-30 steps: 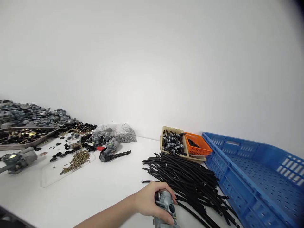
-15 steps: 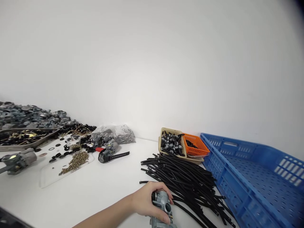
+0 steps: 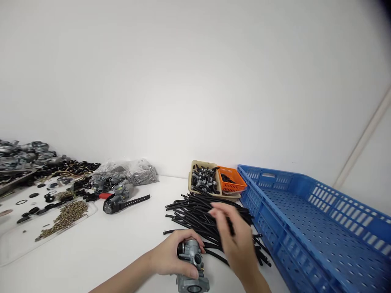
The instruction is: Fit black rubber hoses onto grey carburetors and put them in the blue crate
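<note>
In left hand [image 3: 169, 257]: carburetor [image 3: 191, 264].

Black hoses [image 3: 195, 213], blue perforated crate [image 3: 311, 228], orange basket [image 3: 236, 185], grey carburetor [image 3: 191, 264].

- grey metal carburetor [image 3: 192, 266]: cast body with a round bore facing outward, standing upright on the white table at the bottom edge.
- black rubber hoses [image 3: 201, 215]: loose heap of short, seemingly equal lengths, just behind it.

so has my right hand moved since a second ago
Yes. The right hand has come into view, now over the black tubes, beside the blue crate.
</note>
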Demonstrator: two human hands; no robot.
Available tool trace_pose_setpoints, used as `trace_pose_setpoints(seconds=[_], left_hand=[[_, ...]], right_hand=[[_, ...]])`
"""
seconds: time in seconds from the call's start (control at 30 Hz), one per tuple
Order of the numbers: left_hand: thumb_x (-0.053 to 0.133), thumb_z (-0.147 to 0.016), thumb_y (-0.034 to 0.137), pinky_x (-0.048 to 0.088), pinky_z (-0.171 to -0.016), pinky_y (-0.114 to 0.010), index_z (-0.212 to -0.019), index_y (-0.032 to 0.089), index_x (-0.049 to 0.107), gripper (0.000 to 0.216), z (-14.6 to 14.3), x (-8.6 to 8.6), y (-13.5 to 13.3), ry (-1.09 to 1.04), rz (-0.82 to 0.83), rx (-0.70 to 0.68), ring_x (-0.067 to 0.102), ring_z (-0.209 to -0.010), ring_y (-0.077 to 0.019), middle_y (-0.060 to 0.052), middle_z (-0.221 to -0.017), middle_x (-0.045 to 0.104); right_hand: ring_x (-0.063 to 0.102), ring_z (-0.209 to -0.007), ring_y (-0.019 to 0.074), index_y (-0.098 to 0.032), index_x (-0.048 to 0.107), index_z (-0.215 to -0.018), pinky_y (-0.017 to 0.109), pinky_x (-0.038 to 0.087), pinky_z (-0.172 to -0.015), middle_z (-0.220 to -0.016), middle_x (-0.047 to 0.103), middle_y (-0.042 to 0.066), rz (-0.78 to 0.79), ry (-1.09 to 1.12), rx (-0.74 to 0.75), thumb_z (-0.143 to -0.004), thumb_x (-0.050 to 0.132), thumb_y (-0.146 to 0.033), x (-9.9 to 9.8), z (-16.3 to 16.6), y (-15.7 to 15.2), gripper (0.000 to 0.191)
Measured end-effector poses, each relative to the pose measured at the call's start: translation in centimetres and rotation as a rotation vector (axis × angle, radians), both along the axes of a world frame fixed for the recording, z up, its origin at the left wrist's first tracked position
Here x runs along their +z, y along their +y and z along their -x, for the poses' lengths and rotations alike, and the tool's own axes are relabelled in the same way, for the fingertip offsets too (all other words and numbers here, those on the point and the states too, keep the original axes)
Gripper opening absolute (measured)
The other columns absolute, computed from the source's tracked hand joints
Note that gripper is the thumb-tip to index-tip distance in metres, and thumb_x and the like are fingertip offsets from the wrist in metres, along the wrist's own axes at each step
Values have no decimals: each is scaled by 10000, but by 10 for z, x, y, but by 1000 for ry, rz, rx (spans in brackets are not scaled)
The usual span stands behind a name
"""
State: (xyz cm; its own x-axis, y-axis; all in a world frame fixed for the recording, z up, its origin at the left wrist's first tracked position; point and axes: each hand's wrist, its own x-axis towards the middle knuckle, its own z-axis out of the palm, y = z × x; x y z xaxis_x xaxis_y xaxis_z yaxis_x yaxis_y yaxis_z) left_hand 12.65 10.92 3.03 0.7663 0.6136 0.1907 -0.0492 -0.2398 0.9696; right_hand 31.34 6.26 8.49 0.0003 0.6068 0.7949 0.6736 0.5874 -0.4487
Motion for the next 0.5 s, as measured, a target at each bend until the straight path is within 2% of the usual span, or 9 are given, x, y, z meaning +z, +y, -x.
trace_pose_setpoints(seconds=[0.07, 0.17, 0.27, 0.5], left_hand=[[808, -563, 474, 459, -799, -320, -1065, 155, 618, 624, 1, 0, 1, -11, -31, 6, 587, -897, -222, -64, -1012, 656], [795, -575, 486, 429, -857, -333, -1108, 151, 607, 657, 2, 1, 3, -57, -67, 1, 553, -958, -240, -65, -1064, 635], [777, -602, 501, 411, -875, -333, -1149, 147, 587, 678, 2, 2, 2, -112, -27, -28, 535, -966, -237, -64, -1061, 622], [692, -695, 552, 408, -735, -247, -1116, 141, 625, 593, -3, 0, 2, -258, 242, -122, 546, -842, -172, -43, -879, 627]], right_hand=[[625, -791, 168, -206, 639, -976, 301, 510, -736, -879, 681, 36, 133, -174, 84, -903, 479, -169, -7, 6, 8, 179], [608, -801, 176, -215, 636, -951, 305, 494, -730, -874, 658, 33, 302, -342, 198, -887, 469, -147, -16, 15, 13, 191], [589, -817, 173, -208, 626, -931, 294, 486, -729, -885, 630, 41, 368, -321, 217, -900, 439, -153, -20, 17, 12, 197], [568, -846, 168, -212, 601, -946, 290, 474, -752, -918, 595, 35, 437, -313, 236, -911, 422, -151, -24, 18, 13, 193]])
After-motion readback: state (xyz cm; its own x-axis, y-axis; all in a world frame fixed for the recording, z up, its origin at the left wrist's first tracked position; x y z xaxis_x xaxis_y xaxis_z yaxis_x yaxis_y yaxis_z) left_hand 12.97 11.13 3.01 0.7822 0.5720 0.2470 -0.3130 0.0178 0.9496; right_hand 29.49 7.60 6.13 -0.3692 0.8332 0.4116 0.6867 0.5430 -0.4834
